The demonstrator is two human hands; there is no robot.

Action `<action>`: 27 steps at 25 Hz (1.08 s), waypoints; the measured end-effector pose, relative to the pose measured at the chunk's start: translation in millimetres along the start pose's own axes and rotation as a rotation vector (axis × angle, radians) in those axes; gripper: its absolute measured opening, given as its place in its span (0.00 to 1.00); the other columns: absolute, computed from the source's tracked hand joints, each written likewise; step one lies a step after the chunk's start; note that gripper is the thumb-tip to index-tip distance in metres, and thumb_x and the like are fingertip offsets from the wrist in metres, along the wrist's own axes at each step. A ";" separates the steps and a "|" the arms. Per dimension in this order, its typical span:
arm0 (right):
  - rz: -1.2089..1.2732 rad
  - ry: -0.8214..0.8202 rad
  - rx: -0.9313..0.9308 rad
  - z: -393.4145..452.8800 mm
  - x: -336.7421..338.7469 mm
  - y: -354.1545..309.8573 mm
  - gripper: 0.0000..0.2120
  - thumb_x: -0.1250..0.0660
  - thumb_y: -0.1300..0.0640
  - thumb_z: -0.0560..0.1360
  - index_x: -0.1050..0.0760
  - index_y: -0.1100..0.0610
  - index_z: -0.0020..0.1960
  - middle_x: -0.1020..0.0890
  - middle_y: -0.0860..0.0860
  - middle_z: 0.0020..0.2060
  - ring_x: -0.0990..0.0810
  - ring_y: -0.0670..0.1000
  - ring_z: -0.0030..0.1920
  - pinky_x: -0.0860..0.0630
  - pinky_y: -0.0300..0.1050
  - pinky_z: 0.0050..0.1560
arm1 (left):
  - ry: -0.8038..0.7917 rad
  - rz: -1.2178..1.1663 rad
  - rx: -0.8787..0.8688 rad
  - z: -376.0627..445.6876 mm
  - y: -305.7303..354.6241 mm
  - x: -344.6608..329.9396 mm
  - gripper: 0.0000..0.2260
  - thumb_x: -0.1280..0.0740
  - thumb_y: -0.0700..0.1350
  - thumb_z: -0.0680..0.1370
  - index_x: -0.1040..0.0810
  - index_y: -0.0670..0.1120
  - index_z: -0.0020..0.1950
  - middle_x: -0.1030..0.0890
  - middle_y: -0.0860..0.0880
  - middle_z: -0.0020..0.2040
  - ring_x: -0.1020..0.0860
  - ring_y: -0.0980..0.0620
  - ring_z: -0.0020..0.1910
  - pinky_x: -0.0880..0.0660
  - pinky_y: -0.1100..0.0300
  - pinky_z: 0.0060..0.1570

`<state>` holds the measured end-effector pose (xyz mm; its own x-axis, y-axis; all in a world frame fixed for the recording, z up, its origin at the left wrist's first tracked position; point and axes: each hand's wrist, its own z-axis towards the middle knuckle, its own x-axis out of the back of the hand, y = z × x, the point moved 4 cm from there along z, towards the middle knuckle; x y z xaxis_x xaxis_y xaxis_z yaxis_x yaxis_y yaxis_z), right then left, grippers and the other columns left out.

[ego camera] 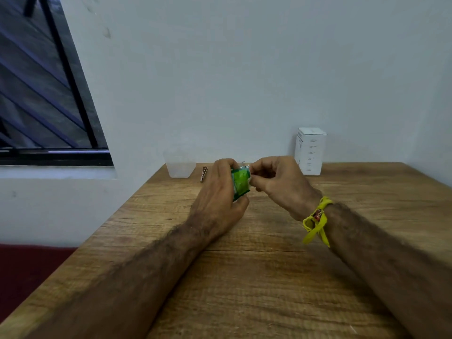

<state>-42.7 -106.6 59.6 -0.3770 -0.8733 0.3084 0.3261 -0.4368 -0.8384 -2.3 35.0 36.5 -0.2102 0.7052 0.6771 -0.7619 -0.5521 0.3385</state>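
I see my left hand (220,192) curled round a small green sachet (241,182), glossy and crinkled, held above the wooden table (269,277); my right hand (276,179) pinches its top corner.

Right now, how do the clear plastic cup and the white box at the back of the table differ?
The clear plastic cup is translucent and open-topped; the white box is opaque, closed and printed. The cup is shorter than the box. Both stand upright on the table.
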 end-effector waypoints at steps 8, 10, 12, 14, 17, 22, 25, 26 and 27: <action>0.143 -0.026 0.022 -4.3 0.7 -7.2 0.06 0.26 0.67 0.73 0.16 0.61 0.49 0.13 0.51 0.43 0.15 0.44 0.42 0.20 0.37 0.41 | -0.015 -0.024 0.066 -1.8 -3.2 0.2 0.26 0.29 0.50 0.74 0.40 0.47 0.65 0.33 0.51 0.57 0.31 0.54 0.55 0.27 0.60 0.49; 0.146 -0.047 0.008 -3.9 0.9 -6.8 0.06 0.26 0.66 0.72 0.15 0.61 0.49 0.13 0.50 0.42 0.15 0.45 0.42 0.21 0.38 0.40 | -0.013 -0.031 0.073 -1.8 -3.3 0.2 0.26 0.29 0.51 0.74 0.40 0.47 0.66 0.32 0.51 0.57 0.31 0.54 0.55 0.26 0.59 0.50; 0.154 -0.056 0.003 -4.0 -0.1 -7.4 0.05 0.26 0.66 0.72 0.15 0.60 0.48 0.13 0.48 0.41 0.16 0.45 0.41 0.20 0.39 0.40 | -0.016 -0.048 0.081 -0.9 -4.0 -0.1 0.27 0.29 0.51 0.74 0.40 0.47 0.66 0.32 0.51 0.57 0.30 0.53 0.56 0.25 0.58 0.51; 0.152 -0.044 0.006 -4.4 -0.7 -8.3 0.04 0.25 0.65 0.72 0.15 0.59 0.46 0.13 0.48 0.39 0.17 0.46 0.41 0.19 0.42 0.41 | -0.015 -0.053 0.088 -0.1 -5.7 0.0 0.27 0.29 0.51 0.74 0.40 0.47 0.66 0.31 0.51 0.57 0.29 0.53 0.56 0.24 0.57 0.51; 0.133 -0.054 0.031 -6.0 -1.8 -11.0 0.05 0.25 0.66 0.72 0.16 0.56 0.43 0.14 0.44 0.36 0.17 0.42 0.39 0.21 0.37 0.38 | -0.014 -0.056 0.080 -0.1 -7.4 0.3 0.28 0.29 0.51 0.74 0.40 0.47 0.67 0.30 0.50 0.58 0.28 0.53 0.56 0.22 0.55 0.52; 0.091 -0.092 0.043 -5.8 -1.8 -9.9 0.06 0.26 0.65 0.73 0.17 0.54 0.43 0.15 0.46 0.37 0.17 0.40 0.39 0.24 0.33 0.38 | -0.009 -0.021 0.065 0.8 -6.5 0.4 0.28 0.30 0.53 0.75 0.42 0.48 0.66 0.29 0.50 0.57 0.27 0.52 0.54 0.21 0.56 0.48; -0.029 -0.138 0.094 -8.4 -3.2 -13.0 0.05 0.27 0.65 0.73 0.16 0.55 0.44 0.15 0.49 0.39 0.18 0.40 0.40 0.22 0.33 0.40 | -0.037 0.019 0.062 0.4 -5.9 -0.4 0.25 0.31 0.52 0.75 0.41 0.47 0.63 0.31 0.50 0.55 0.28 0.53 0.53 0.21 0.56 0.47; -0.091 -0.145 0.121 -10.3 -3.9 -15.5 0.04 0.27 0.65 0.73 0.16 0.57 0.44 0.15 0.50 0.39 0.19 0.41 0.40 0.22 0.32 0.42 | -0.042 0.031 0.060 0.1 -5.7 -0.8 0.23 0.32 0.52 0.75 0.41 0.47 0.62 0.31 0.50 0.55 0.28 0.53 0.53 0.21 0.55 0.46; -0.156 -0.150 0.152 -11.7 -5.4 -18.3 0.04 0.27 0.65 0.74 0.16 0.58 0.44 0.15 0.50 0.40 0.19 0.41 0.40 0.24 0.29 0.42 | -0.041 0.041 0.055 -0.1 -5.3 -0.5 0.22 0.32 0.52 0.76 0.40 0.47 0.61 0.32 0.50 0.54 0.29 0.53 0.52 0.21 0.54 0.46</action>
<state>-56.8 -91.3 68.1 -0.3041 -0.8103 0.5010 0.4048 -0.5860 -0.7020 1.7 37.6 34.2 -0.2140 0.6632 0.7172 -0.7184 -0.6043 0.3445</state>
